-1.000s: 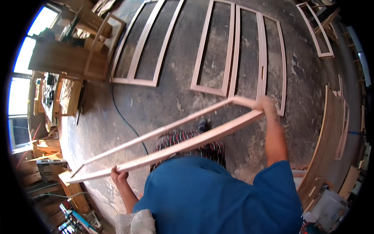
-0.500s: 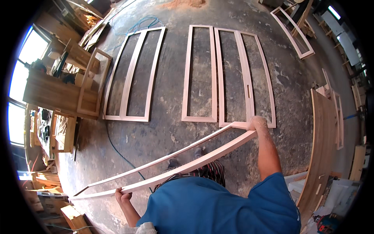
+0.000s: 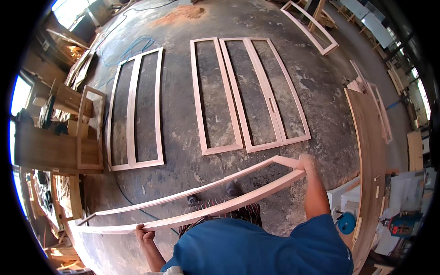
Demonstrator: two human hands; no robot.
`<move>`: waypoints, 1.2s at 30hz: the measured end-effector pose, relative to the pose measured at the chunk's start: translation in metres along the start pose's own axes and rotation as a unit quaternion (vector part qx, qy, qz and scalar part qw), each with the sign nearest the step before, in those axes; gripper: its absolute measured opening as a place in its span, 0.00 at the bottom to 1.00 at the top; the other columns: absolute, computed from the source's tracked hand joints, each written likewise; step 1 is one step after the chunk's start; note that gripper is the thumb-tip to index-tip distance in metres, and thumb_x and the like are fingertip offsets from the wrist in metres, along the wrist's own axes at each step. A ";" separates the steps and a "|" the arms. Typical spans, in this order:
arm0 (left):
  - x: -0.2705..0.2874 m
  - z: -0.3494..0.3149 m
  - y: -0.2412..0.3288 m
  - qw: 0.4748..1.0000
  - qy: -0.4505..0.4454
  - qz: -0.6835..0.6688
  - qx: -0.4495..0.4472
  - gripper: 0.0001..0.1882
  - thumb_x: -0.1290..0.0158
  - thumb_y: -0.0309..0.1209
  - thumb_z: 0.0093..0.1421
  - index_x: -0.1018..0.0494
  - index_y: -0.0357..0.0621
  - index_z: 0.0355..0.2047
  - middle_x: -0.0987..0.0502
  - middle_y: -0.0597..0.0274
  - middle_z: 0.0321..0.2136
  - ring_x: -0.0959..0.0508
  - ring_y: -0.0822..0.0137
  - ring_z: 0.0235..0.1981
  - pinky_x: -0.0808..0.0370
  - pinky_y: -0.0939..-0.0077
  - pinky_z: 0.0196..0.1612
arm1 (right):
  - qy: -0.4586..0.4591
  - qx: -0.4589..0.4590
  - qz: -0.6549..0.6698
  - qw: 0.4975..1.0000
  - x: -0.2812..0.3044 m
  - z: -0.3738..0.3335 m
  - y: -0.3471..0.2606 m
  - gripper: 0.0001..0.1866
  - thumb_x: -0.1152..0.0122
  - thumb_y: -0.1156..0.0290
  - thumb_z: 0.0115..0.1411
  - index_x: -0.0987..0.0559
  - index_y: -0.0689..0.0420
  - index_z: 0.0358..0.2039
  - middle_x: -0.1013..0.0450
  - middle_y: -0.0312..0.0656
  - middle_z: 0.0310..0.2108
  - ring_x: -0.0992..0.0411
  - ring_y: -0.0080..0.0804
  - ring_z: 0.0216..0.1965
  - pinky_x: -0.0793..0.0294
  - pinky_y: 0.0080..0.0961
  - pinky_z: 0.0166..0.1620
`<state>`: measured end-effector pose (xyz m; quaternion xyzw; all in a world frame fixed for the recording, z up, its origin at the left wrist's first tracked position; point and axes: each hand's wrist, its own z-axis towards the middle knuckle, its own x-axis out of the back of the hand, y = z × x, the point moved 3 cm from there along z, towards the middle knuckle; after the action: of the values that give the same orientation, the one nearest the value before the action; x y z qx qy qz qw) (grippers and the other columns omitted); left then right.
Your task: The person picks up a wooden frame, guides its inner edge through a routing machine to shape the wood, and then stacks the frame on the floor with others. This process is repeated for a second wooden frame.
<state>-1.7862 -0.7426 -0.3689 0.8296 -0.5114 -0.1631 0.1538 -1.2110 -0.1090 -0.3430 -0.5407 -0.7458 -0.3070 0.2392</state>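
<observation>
Across the front of my body I carry a long, narrow wooden frame point(image 3: 243, 198) of pale pinkish wood, off the floor. My left hand point(image 3: 145, 235) grips its near rail from below, toward the left end. At the right end, my right hand point(image 3: 304, 161) is closed over the corner where the short end piece meets the near rail. The far rail runs over my shoes. Beyond it on the floor lie a single frame point(image 3: 198, 96), a pair of frames side by side point(image 3: 284, 103) with a slot in one stile, and another joined pair point(image 3: 131, 114) at the left.
A wooden workbench point(image 3: 55, 151) with a frame leaning on it stands left. At right are a long wooden board point(image 3: 366, 160), a red and teal power tool point(image 3: 404, 224) and a leaning frame point(image 3: 316, 32). A blue hose point(image 3: 140, 46) and sawdust point(image 3: 183, 13) lie far off.
My view has turned to the right, so the floor frames appear further left. I still hold the frame in both hands, and its right end sits slightly lower in view.
</observation>
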 end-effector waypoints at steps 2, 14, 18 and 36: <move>-0.025 0.022 0.018 1.000 -0.010 0.030 0.003 0.16 0.50 0.27 0.49 0.33 0.39 0.40 0.26 0.54 0.44 0.25 0.51 0.47 0.30 0.45 0.59 | 0.003 -0.020 0.009 1.000 -0.017 -0.024 -0.002 0.30 0.24 0.52 0.38 0.15 0.57 0.40 0.21 0.53 0.44 0.22 0.48 0.46 0.23 0.38 0.50; -0.234 0.064 0.030 0.945 -0.186 0.268 -0.013 0.12 0.50 0.23 0.51 0.31 0.39 0.38 0.26 0.58 0.33 0.24 0.57 0.37 0.25 0.62 0.48 | 0.039 -0.237 0.268 0.933 -0.185 -0.240 0.025 0.34 0.28 0.51 0.37 0.17 0.64 0.41 0.21 0.55 0.41 0.21 0.50 0.43 0.22 0.39 0.45; -0.308 0.062 0.034 0.922 -0.254 0.292 -0.019 0.10 0.49 0.22 0.54 0.30 0.41 0.38 0.27 0.60 0.31 0.24 0.59 0.35 0.23 0.63 0.45 | -0.120 -0.346 0.308 0.878 -0.216 -0.270 -0.008 0.35 0.38 0.45 0.54 0.20 0.69 0.46 0.21 0.55 0.43 0.22 0.47 0.47 0.26 0.37 0.51; -0.525 0.121 -0.055 0.764 -0.454 0.441 0.124 0.20 0.46 0.31 0.57 0.28 0.28 0.45 0.22 0.43 0.41 0.21 0.49 0.44 0.25 0.53 0.52 | 0.069 -0.486 0.717 0.495 -0.313 -0.368 -0.246 0.40 0.47 0.42 0.64 0.29 0.72 0.56 0.28 0.56 0.54 0.29 0.47 0.54 0.30 0.37 0.57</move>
<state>-2.0167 -0.2581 -0.4415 0.3537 -0.8466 -0.3700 -0.1459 -1.3419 -0.6350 -0.3513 -0.8973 0.1839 -0.3807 0.1273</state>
